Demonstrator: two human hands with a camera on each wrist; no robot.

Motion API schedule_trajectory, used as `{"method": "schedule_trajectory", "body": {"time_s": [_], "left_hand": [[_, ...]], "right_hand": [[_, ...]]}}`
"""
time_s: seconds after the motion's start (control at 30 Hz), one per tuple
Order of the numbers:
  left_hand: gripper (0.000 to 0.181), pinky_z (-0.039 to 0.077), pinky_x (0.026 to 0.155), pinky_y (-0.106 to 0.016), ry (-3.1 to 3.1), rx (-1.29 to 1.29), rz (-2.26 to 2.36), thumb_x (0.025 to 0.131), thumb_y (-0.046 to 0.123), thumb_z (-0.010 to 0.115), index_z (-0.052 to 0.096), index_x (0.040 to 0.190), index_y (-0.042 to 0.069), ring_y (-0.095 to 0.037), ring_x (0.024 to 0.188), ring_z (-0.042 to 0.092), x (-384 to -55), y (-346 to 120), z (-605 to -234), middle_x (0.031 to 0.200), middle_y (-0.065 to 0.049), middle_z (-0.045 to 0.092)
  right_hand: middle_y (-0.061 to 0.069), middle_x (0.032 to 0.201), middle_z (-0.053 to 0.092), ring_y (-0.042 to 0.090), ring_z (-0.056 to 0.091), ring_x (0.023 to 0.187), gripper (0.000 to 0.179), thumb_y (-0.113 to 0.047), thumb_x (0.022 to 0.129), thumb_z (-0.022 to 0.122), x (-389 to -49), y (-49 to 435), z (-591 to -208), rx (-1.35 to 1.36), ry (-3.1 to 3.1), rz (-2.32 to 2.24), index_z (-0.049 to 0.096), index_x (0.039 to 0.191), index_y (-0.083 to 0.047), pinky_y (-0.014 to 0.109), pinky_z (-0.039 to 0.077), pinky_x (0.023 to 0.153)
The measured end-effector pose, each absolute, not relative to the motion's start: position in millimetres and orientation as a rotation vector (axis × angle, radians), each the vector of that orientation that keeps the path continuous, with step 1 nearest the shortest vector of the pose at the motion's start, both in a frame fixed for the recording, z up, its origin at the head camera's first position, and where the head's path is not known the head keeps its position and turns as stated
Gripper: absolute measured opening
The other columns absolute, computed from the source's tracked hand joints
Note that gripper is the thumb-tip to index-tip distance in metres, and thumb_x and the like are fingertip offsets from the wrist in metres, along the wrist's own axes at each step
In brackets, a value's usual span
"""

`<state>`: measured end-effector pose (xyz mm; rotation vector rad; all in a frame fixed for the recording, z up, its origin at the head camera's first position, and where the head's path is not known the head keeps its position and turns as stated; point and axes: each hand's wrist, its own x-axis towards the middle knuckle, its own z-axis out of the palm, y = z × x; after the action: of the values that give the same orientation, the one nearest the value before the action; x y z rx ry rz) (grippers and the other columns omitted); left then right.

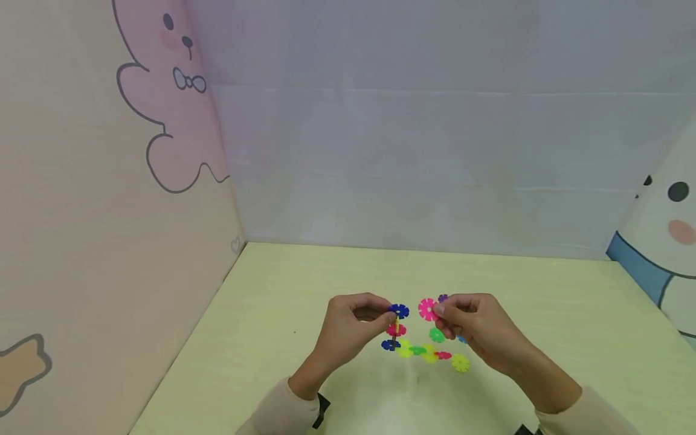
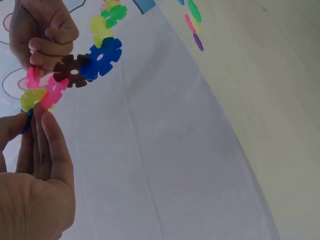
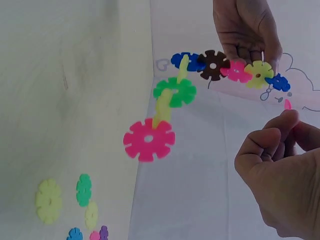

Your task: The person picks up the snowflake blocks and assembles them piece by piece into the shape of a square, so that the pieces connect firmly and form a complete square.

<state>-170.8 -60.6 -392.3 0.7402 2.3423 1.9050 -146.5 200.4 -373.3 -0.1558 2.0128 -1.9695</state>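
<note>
Between thumb and fingertips, my left hand (image 1: 350,329) pinches the dark blue notched disc (image 1: 400,310) that ends a linked chain of plastic snowflake discs. From there the chain runs through a yellow disc (image 3: 258,75), a pink one (image 3: 236,71), a brown one (image 3: 213,65) and another blue one (image 3: 187,61). It then bends through yellow and green (image 3: 175,92) to a pink end disc (image 3: 149,140). My right hand (image 1: 486,332) pinches a separate pink disc (image 1: 427,309), held upright close to the blue end. In the right wrist view only a sliver of it shows.
Several loose discs lie on the pale yellow table (image 1: 283,284), among them a yellow one (image 3: 48,201), a green one (image 3: 84,190) and a purple one (image 3: 104,233). Fabric walls (image 1: 424,151) with cartoon prints stand at the back and both sides.
</note>
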Motion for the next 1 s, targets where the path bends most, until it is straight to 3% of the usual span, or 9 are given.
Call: {"method": "schedule_trajectory", "body": {"time_s": [0.73, 1.0], "left_hand": [[0.008, 0.065, 0.077, -0.032, 2.375, 0.857, 1.959, 0.091, 0.013, 0.080, 0.081, 0.096, 0.006, -0.013, 0.079, 0.078, -164.8, -45.9, -401.1, 0.093, -0.010, 0.081], [0.004, 0.064, 0.076, -0.029, 2.387, 0.917, 1.972, 0.090, 0.008, 0.079, 0.080, 0.093, 0.004, -0.014, 0.078, 0.079, -163.6, -45.2, -404.0, 0.091, -0.011, 0.081]], "right_hand": [[-0.002, 0.083, 0.067, 0.010, 0.058, 0.071, 0.019, -0.022, 0.104, 0.064, -130.4, 184.0, -379.7, -0.049, 1.835, -2.125, 0.068, 0.091, -0.009, 0.019, 0.054, 0.069], [0.000, 0.084, 0.064, 0.012, 0.058, 0.072, 0.018, -0.017, 0.105, 0.061, -128.0, 181.6, -384.8, -0.036, 1.855, -2.138, 0.067, 0.090, -0.008, 0.020, 0.054, 0.070]]}}
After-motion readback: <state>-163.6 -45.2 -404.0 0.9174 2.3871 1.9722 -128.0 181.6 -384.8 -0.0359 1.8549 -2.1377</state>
